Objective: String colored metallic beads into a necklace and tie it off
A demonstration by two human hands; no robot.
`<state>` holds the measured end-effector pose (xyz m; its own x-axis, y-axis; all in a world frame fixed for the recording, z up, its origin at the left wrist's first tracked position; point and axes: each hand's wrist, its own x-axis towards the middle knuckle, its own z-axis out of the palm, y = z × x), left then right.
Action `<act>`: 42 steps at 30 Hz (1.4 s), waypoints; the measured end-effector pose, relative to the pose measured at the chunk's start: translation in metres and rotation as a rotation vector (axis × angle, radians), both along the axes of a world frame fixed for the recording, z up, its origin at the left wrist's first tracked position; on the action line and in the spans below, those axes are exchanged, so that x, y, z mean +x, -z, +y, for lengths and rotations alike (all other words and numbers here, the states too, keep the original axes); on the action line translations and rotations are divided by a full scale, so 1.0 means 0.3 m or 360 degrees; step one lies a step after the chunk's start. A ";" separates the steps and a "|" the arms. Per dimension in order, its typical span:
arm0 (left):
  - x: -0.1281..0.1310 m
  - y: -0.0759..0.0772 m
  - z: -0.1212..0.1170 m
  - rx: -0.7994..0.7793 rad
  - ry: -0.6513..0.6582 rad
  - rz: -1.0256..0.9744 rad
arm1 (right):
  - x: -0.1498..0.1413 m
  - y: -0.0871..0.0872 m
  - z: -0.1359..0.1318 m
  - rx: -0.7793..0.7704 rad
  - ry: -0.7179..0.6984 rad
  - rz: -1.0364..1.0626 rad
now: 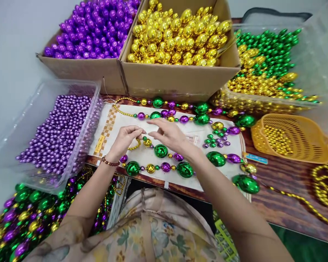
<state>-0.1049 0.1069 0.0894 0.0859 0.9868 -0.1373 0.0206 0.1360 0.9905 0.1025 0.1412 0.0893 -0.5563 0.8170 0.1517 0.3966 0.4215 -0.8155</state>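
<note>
Over a white cloth mat (101, 140), my left hand (125, 138) pinches thumb and forefinger together at the end of a bead strand; small gold beads (135, 146) curve just beneath the fingertips. The exact spot it grips is partly covered. My right hand (171, 135) is beside it, thumb and fingers apart, with nothing visible between them. Under and between my arms runs the strand, with large green beads (161, 150), purple beads (166, 167) and gold beads (150, 168). Another length with a green bead (201, 119) lies along the mat's far side.
Cardboard boxes of purple beads (95, 31) and gold beads (175, 34) stand behind. Left is a clear tub of small purple beads (57, 131); right, a green-and-gold tub (265, 65) and a yellow basket (311, 140). Loose beads (215, 140) lie on the mat. Finished-looking strands (22, 214) hang lower left.
</note>
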 end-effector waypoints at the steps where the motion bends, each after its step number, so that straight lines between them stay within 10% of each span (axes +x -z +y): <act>1: -0.003 -0.001 0.001 -0.0001 -0.0004 0.0007 | -0.040 0.010 0.006 -0.0087 -0.0047 0.0079; 7: -0.023 0.014 0.004 0.0055 -0.0098 0.0117 | -0.136 0.111 0.030 -0.0430 0.0003 0.0229; 16: -0.024 0.067 0.031 -0.0089 -0.0206 -0.0219 | -0.143 0.114 0.012 -0.0035 0.0391 0.0138; 22: -0.033 0.082 0.045 -0.0133 -0.0214 -0.0436 | -0.195 0.167 0.026 -0.0664 0.0119 0.0414; 31: -0.117 0.120 0.061 -0.0286 -0.0777 -0.0716 | -0.126 0.139 0.056 -0.1082 0.0781 0.1166; 42: -0.056 0.106 0.050 -0.0222 -0.0255 -0.0444 | -0.230 0.132 0.062 -0.1206 0.0106 0.0682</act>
<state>-0.1219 0.1219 0.0574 -0.0151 0.9642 -0.2647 -0.2806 0.2500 0.9267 0.0335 0.1598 0.0498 -0.5233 0.8113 -0.2607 -0.0038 -0.3082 -0.9513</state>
